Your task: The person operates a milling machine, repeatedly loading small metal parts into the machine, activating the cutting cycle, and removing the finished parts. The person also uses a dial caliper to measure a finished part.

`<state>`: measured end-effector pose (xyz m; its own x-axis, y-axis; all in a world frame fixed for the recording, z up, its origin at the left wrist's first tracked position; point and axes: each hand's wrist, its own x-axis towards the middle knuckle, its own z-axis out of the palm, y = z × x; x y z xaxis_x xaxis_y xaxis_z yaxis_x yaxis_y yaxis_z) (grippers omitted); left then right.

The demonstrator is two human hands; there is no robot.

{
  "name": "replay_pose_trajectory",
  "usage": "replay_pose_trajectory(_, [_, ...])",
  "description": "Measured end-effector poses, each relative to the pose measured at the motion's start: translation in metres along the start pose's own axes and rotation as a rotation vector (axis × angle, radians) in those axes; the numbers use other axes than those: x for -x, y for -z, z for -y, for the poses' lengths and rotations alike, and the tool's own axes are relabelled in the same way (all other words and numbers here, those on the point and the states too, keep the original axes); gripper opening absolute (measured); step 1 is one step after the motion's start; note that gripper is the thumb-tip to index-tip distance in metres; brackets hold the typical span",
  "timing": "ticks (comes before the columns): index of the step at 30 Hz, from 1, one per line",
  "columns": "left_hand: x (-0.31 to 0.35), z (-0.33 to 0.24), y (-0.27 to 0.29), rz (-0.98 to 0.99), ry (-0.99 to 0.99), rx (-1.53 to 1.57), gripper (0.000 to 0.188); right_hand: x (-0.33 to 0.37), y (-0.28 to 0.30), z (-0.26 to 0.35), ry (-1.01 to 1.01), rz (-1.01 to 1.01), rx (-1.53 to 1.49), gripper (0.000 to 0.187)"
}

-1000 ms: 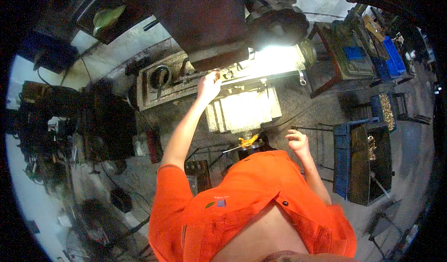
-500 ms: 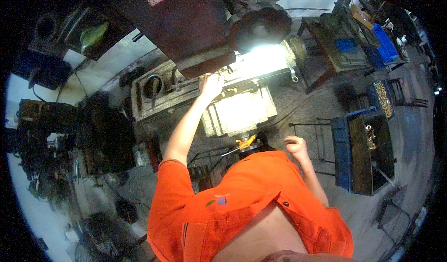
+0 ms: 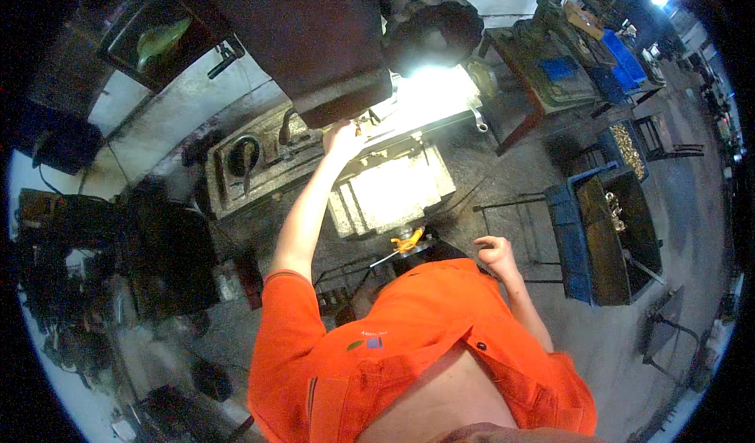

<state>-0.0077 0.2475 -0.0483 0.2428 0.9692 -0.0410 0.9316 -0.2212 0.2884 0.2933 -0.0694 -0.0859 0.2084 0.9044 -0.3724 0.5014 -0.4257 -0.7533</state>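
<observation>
Orange cloth of the wearer's shirt [image 3: 409,309] fills the near part of the view. Just beyond it, the right hand [image 3: 496,256] hangs in the air to the right, half open, its fingers loosely bent. Ahead of the shirt's front edge sits a yellow handle [image 3: 407,242], near a thin pale rod. Past that, a stepped metal block [image 3: 350,209] stands under strong light, below the long metal surface [image 3: 271,182]. The left hand [image 3: 341,141] reaches over this surface's front edge, close under the dark machine head [image 3: 314,57]; its fingertips are lost in shadow and glare, so I cannot tell whether it grips anything. What looks like a wrench [image 3: 480,120] hangs at the surface's right end, and a dark round lamp [image 3: 434,38] shines above. Well apart to the right stands a blue crate [image 3: 568,238]; farther off, a reddish-edged stand [image 3: 519,128] carries a flat blue item [image 3: 558,68].
</observation>
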Motion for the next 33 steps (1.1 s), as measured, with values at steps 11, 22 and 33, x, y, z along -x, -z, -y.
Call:
replay_pose_trajectory(11, [-0.011,0.042,-0.002,0.355,0.044,0.207,0.056,-0.101,-0.004,0.097,0.250,0.335,-0.325,0.031])
replay_pose_trajectory(22, [-0.042,0.069,0.009,0.056,0.093,-0.120,0.055,-0.200,-0.097,0.215,0.260,0.439,-1.233,0.043])
replay_pose_trajectory(33, [-0.023,0.077,0.041,0.021,0.123,-0.076,0.050,-0.202,-0.119,0.206,0.171,0.458,-1.511,0.023])
